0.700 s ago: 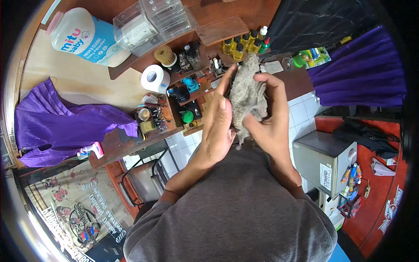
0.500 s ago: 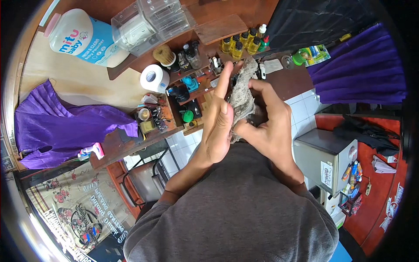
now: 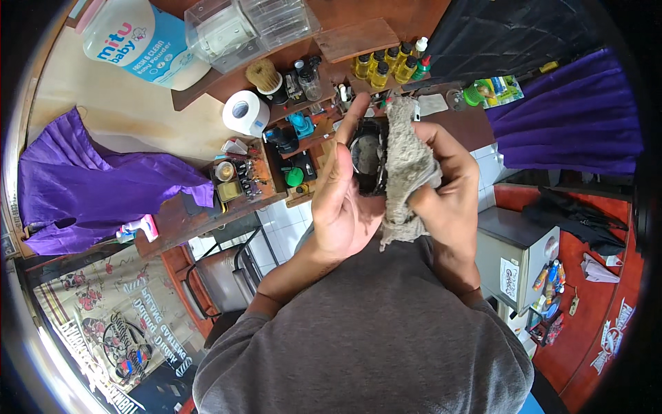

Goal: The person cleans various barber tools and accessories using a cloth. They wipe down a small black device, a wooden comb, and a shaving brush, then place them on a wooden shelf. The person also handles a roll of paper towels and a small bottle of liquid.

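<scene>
Person's 2 bare hands at work, upper centre of the frame. The left hand is partly open around a dark, roughly rectangular object with a round, metal-rimmed recess; its thumb and 1 finger are extended along the object's left side, while the remaining fingers are largely hidden. The right hand is closed on a crumpled grey cloth, which is pinched between thumb and fingers and hangs upright just beside the object's right edge; whether the 2 surfaces touch cannot be told.

Above the hands, a cluster of dark-capped bottles of yellow liquid stands on a shelf, near a green bottle with a red tip. Upper left: a large powder container with a pink lid, clear plastic drawers, a bristle brush and a white paper roll. Left: a purple cloth draped over the counter, with a pink-and-white bottle beside its lower edge. Lower left: a dark padded chair. Right: a purple curtain and, beneath it, a grey box-shaped appliance.
</scene>
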Motion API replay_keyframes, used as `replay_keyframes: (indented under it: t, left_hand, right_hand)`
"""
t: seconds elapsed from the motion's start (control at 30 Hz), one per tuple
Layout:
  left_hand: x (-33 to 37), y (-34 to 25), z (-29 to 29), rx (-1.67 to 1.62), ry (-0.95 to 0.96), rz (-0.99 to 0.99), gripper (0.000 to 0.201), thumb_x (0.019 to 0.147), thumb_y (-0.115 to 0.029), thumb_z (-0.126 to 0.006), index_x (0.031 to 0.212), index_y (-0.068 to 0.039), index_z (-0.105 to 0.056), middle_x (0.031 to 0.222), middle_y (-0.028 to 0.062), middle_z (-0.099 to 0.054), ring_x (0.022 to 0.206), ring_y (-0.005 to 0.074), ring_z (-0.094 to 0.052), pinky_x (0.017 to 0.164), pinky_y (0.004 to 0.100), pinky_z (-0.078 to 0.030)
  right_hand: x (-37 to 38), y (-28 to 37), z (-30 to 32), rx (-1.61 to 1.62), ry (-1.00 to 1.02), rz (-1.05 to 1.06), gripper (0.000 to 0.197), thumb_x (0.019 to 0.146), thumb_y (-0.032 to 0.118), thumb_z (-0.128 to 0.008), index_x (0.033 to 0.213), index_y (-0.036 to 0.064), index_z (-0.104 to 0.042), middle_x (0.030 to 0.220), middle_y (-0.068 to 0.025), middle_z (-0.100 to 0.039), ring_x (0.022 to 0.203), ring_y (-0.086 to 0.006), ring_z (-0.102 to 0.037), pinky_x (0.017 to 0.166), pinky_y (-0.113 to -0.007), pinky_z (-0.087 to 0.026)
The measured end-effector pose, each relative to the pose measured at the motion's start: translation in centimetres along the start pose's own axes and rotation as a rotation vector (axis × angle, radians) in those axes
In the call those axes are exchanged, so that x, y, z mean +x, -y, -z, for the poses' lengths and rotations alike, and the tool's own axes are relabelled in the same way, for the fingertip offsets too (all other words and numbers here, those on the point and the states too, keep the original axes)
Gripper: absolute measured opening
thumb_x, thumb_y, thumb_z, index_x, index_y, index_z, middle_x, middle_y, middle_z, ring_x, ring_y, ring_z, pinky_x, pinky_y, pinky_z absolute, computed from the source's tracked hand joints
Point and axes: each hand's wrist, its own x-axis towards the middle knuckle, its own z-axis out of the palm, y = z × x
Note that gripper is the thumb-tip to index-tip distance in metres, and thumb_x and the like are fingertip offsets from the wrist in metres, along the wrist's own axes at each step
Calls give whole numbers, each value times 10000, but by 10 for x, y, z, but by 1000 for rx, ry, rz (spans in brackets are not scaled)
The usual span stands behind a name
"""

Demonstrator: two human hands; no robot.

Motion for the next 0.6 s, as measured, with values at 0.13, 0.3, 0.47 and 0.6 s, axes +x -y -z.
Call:
replay_keyframes:
  t: [0.13,0.3,0.47,0.6]
  left_hand:
    - [-3,1,1,-80,79,-10,630,1024,-378,-331,1521,-96,-66,1519,86,-280,1361,230,-360,1110,429,-325]
    - [-2,4,-1,-68,56,-9,605,1031,-328,-330,1520,-87,-66,1542,102,-217,1363,248,-356,1093,425,-362]
    - [3,12,7,183,82,-173,618,1028,-344,-336,1508,-29,-107,1505,172,-283,1346,260,-369,1116,403,-308]
    - [6,8,14,468,77,-202,614,1036,-359,-310,1509,-22,-110,1485,178,-307,1327,257,-384,1101,382,-314]
  right_hand:
    - [1,-10,12,169,71,-9,451,764,-13,-560,1209,-79,-539,1048,-45,-641,955,-87,-593,831,-216,-453]
    - [-4,-19,20,346,78,-45,409,887,115,-543,1247,-79,-528,1171,-79,-610,1030,-117,-584,907,-253,-446]
    - [-7,-21,16,450,-56,-179,445,908,137,-471,1307,-60,-475,1210,-97,-590,1097,-144,-564,949,-276,-430]
    - [-3,-26,19,203,116,-142,429,831,-28,-538,1256,-42,-488,1173,-84,-588,1062,-105,-558,911,-251,-435]
